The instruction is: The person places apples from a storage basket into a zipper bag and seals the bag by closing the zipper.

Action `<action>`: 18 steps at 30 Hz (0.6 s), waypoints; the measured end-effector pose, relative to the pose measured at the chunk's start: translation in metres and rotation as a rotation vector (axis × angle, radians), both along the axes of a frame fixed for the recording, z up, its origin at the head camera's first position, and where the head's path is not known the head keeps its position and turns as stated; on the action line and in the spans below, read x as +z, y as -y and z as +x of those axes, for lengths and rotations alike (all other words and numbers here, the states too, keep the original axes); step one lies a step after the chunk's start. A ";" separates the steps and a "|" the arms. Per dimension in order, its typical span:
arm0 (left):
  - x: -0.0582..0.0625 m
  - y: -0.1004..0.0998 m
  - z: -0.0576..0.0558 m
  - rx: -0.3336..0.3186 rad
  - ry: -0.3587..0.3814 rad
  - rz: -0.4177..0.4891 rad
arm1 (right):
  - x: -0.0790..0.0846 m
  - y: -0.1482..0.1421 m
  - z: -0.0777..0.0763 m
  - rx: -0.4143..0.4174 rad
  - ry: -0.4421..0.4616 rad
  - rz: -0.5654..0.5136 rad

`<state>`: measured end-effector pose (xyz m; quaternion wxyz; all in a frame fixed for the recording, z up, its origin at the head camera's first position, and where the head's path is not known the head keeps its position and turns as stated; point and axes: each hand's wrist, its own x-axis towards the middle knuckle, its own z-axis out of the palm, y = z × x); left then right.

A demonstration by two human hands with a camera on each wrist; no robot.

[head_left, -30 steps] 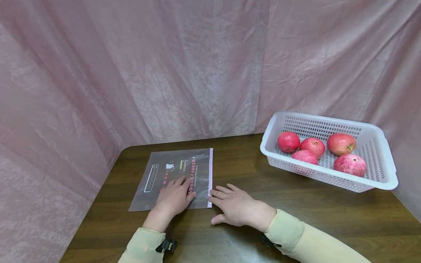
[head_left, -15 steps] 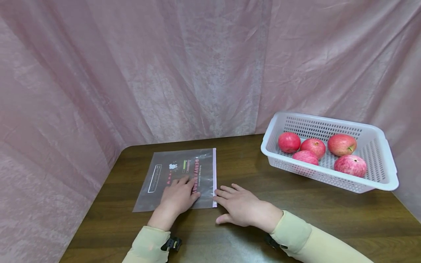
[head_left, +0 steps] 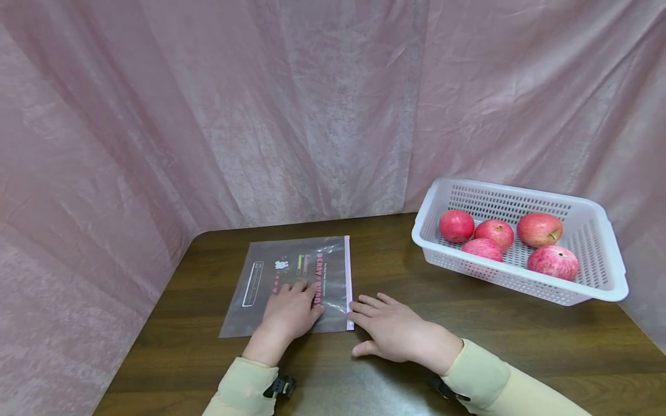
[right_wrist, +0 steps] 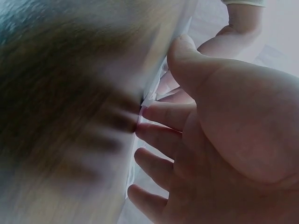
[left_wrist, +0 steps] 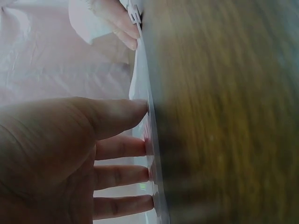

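A clear zip bag [head_left: 291, 251] with printed lettering and a lilac zip strip [head_left: 348, 271] along its right edge lies flat on the table. My left hand [head_left: 293, 312] presses on the bag's front part, and in the left wrist view its fingertips [left_wrist: 140, 173] touch the plastic. My right hand [head_left: 392, 329] reaches in from the right with fingers spread. Its fingertips touch the near end of the zip strip, where the right wrist view shows a small slider [right_wrist: 148, 100] by the index finger. Neither hand grips anything.
At the back right stands a white perforated basket [head_left: 512, 276] holding several red apples [head_left: 539, 229]. A pink curtain [head_left: 312, 115] hangs behind and beside the brown wooden table [head_left: 177, 329].
The bag has slid to the right over the table under my left hand. My right hand has moved right along with it, its fingertips staying at the zip edge. The basket has stayed put.
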<state>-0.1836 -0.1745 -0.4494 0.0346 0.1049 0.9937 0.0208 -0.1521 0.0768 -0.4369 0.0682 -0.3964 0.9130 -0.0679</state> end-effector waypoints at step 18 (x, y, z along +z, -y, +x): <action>0.001 -0.017 0.001 -0.032 0.003 -0.032 | -0.008 -0.022 0.000 0.012 -0.021 -0.040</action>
